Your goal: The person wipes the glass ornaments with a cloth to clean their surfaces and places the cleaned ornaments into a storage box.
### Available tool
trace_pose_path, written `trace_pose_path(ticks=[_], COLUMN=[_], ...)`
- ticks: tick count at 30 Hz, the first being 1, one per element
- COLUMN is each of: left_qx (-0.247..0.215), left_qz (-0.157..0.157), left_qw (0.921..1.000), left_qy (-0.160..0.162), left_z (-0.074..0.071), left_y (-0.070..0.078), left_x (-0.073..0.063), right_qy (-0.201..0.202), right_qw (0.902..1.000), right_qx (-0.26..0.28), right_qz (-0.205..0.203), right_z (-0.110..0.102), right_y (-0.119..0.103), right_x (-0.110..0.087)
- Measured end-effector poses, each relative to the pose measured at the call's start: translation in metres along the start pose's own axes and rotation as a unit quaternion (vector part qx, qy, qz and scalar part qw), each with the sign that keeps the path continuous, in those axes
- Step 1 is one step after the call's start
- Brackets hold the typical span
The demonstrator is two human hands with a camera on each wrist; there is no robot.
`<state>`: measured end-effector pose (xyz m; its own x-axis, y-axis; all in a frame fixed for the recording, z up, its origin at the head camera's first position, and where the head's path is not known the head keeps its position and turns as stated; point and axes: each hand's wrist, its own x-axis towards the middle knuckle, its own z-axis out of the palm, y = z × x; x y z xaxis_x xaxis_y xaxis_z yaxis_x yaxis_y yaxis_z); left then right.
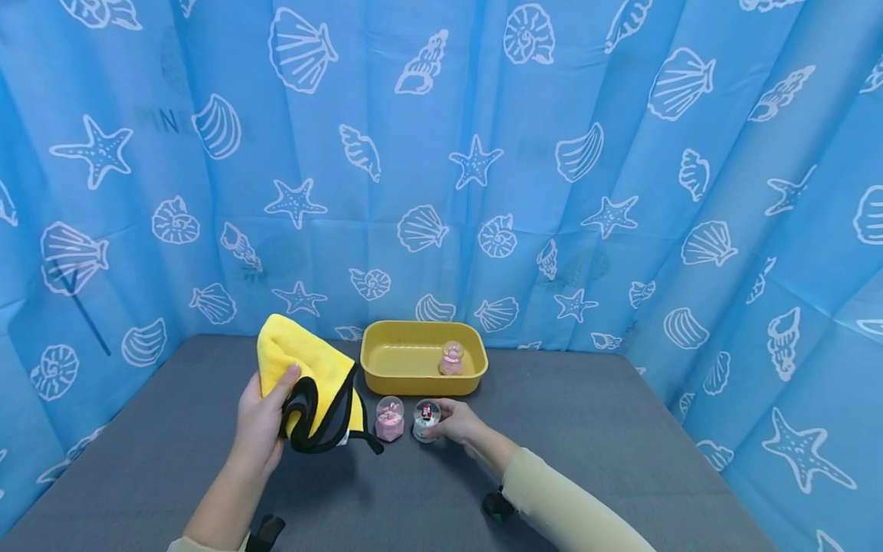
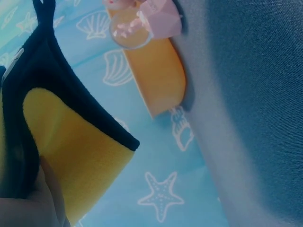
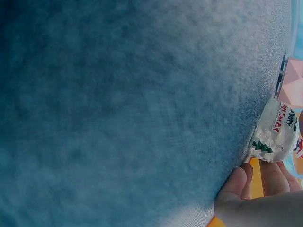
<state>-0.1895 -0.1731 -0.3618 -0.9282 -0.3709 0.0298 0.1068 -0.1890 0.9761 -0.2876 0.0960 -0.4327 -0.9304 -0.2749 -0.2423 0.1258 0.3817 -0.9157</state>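
Seashell-print blue curtain backs a gray table, where a yellow tray holds 1 pink snow globe. My left hand grips a yellow cloth (edged in black) left of the tray; my right hand pinches a white snow globe in front of the tray, just beside a 2nd pink globe.
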Motion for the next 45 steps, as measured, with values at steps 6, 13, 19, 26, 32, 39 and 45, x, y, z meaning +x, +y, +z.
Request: trace_pose_path(ticks=[6,13,19,26,32,39,45], left_qx=[-0.009,0.0,0.0,-0.004,-0.009,-0.022,-0.044], left_qz=[-0.002,-0.007,-0.006,-0.002,-0.003,-0.02,-0.031], left_qw=[0.9999,0.9999,0.9999,0.9999,0.9997,0.9989,0.9976], left_qy=[-0.005,-0.009,-0.009,-0.016,-0.023,-0.037,-0.045], left_z=[-0.001,0.0,0.001,0.004,0.005,0.01,0.015], left_y=[0.0,-0.002,-0.002,-0.003,-0.004,-0.005,-0.007], left_x=[-0.001,-0.003,-0.003,-0.001,-0.001,0.001,0.002], right_qy=[0.002,0.016,0.025,0.012,-0.011,0.001,-0.008], right_qw=[1.0,0.9997,0.9991,0.9977,0.9935,0.9854,0.9828], right_qx=[-0.006,-0.003,0.012,0.06,0.113,0.17,0.184], right_qz=[0.001,0.018,0.032,0.029,0.011,0.012,-0.012], right_z=[0.001,0.0,-0.005,-0.016,-0.021,-0.028,-0.031], right_y=[0.001,-0.002,-0.008,-0.018,-0.03,-0.04,-0.045], right_x=[0.001,-0.003,-0.009,-0.021,-0.03,-0.036,-0.04])
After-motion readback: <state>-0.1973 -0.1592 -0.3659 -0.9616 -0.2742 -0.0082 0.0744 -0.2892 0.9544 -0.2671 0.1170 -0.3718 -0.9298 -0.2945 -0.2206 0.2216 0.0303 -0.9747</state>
